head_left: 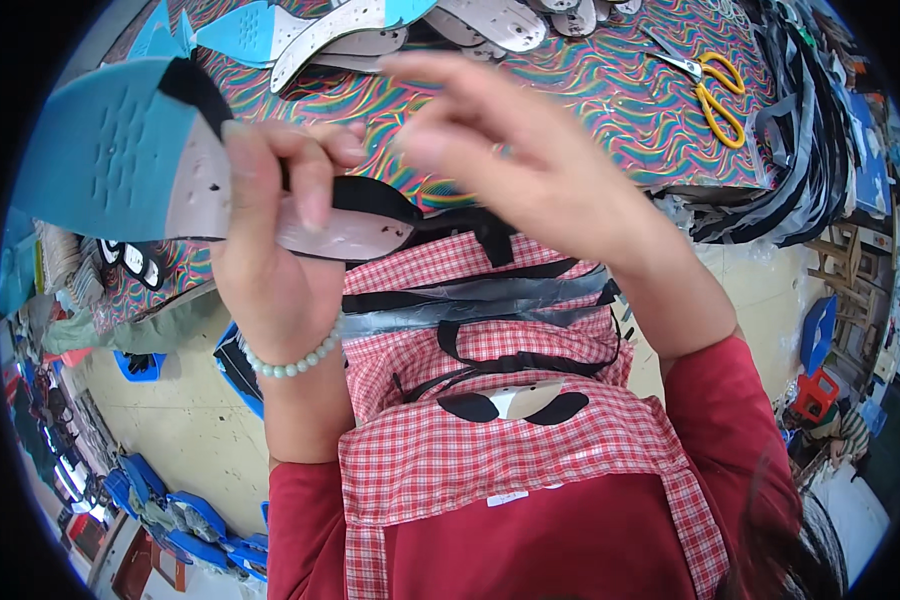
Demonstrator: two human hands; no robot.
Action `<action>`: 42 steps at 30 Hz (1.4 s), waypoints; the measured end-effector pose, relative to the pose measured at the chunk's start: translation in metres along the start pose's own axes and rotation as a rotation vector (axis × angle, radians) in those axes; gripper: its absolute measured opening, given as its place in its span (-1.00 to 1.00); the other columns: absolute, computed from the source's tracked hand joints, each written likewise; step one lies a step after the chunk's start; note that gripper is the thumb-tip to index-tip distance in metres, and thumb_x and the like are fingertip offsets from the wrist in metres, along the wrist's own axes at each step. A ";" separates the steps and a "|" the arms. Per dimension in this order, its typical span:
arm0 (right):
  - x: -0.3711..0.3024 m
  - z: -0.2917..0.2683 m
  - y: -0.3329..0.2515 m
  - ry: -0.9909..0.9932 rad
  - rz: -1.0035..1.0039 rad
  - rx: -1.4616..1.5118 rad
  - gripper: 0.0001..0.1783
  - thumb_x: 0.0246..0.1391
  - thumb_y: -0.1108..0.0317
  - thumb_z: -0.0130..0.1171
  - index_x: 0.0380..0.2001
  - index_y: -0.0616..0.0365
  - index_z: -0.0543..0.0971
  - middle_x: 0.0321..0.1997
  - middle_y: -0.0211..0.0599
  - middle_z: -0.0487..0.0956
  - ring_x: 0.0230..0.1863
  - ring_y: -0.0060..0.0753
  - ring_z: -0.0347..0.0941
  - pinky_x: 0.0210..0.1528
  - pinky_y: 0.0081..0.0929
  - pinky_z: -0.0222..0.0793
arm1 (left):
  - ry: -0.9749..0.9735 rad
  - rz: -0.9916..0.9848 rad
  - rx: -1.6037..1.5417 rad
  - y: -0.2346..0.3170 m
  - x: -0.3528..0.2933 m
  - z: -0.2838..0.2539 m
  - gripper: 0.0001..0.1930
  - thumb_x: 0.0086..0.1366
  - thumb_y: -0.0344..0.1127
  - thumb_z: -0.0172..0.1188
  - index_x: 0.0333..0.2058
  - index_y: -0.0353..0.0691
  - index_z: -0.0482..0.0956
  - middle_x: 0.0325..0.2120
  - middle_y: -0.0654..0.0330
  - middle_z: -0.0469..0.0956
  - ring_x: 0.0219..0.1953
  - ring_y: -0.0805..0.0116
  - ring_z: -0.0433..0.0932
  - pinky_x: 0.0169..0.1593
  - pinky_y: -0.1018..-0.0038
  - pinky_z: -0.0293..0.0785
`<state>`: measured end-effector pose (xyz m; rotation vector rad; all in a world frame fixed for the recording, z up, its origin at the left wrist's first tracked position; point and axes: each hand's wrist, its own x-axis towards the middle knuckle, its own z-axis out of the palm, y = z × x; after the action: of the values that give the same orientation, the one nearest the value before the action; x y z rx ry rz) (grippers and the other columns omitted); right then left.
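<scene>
My left hand [280, 190] grips an insole [195, 190] at its middle, fingers wrapped over it. The insole has a blue dimpled front and a pale rear, with black material along its far edge. Its blue end points left, and its pale end reaches toward my apron. My right hand [510, 140], blurred by motion, hangs to the right of the insole, apart from it. Its fingers are spread, with nothing visible between them. A black strip [495, 240] lies below the right hand, by the apron; whether it joins the insole, I cannot tell.
More insoles [360, 35] lie piled along the far side of the patterned tabletop [590, 110]. Yellow-handled scissors [715, 90] rest at the right. Black and grey strips [810, 130] hang over the right edge. Tape-like strips [450, 310] cross my checked apron [500, 450].
</scene>
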<state>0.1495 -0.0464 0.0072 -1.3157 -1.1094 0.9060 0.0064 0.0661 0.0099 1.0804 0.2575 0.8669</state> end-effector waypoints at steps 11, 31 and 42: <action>0.006 0.013 0.003 0.127 -0.457 -0.477 -0.70 0.04 0.21 0.19 -0.18 0.08 0.49 -0.39 -0.24 0.49 -0.44 -0.24 0.50 -0.45 -0.49 0.43 | 0.057 -0.065 -0.171 0.008 -0.007 -0.008 -0.68 0.44 -0.11 -0.10 -0.24 -0.25 0.49 -0.60 0.30 0.34 -0.23 0.31 0.47 0.01 0.35 0.31; -0.008 -0.026 -0.036 -0.165 -0.399 -0.825 -0.69 0.10 0.31 0.16 -0.12 0.21 0.44 -0.31 -0.20 0.55 -0.33 -0.10 0.53 -0.33 -0.35 0.44 | -0.407 0.422 1.309 0.044 0.000 -0.005 -0.77 0.00 -0.43 0.32 -0.30 -0.24 0.64 -0.42 0.17 0.60 -0.31 0.18 0.52 -0.14 0.36 0.39; -0.062 -0.082 -0.008 0.118 -0.059 -0.769 -0.68 -0.09 0.54 0.17 -0.18 0.16 0.55 -0.25 -0.15 0.59 -0.24 -0.10 0.54 -0.22 -0.39 0.43 | -0.136 -0.399 0.688 0.071 -0.009 -0.036 -0.66 0.33 -0.21 -0.01 -0.26 -0.46 0.50 -0.54 0.10 0.51 -0.50 0.38 0.49 -0.40 0.51 0.41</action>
<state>0.2112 -0.1285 0.0149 -1.9089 -1.4608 0.3386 -0.0554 0.0968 0.0512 1.6445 0.6632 0.3359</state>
